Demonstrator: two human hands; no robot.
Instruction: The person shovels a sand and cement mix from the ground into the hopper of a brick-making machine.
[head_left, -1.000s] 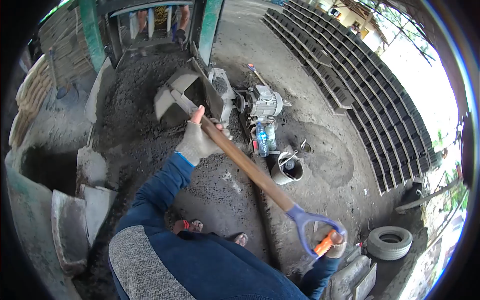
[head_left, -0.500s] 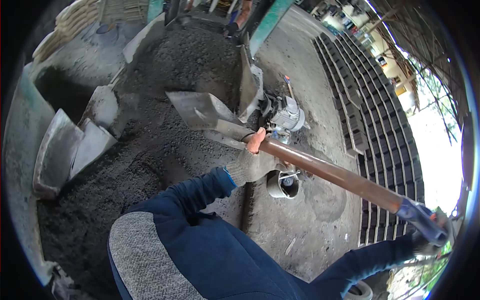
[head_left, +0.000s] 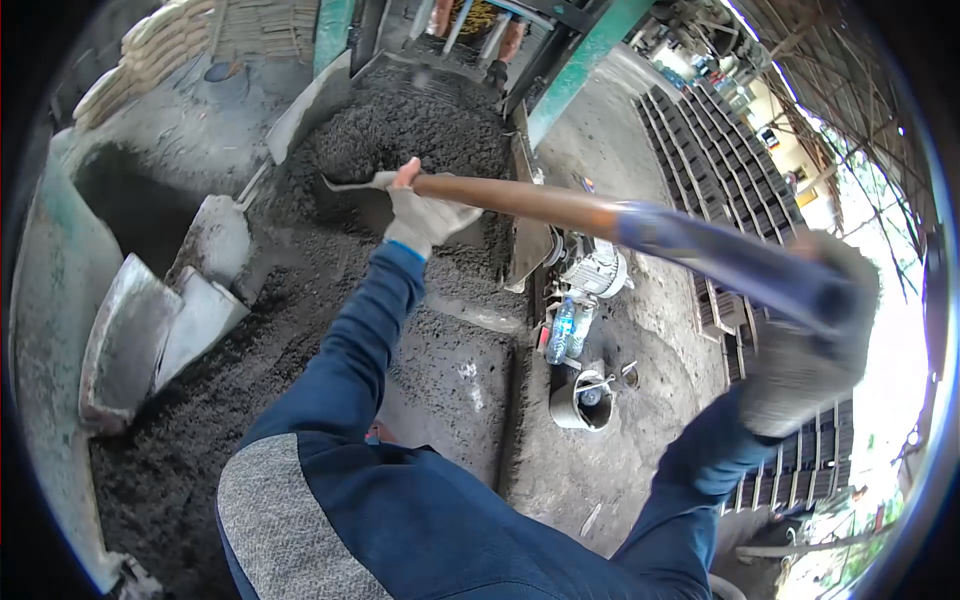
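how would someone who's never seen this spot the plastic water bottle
Start at the big heap of dark mix and drop past its right edge to the grey electric motor. The water bottle stands just below-left of it, the only clear plastic thing there, above the metal bucket.

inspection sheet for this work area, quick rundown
surface: concrete floor, wet patches, dark mix pile heaped on it
job's things: shovel, blade in the pile
clutter: bucket, bottles, electric motor
hands: left hand gloved, low on the shaft; right hand gloved, blurred, at the handle end
cables: nothing seen
surroundings: rows of blocks, stacked sacks, green posts, another person's legs at the back
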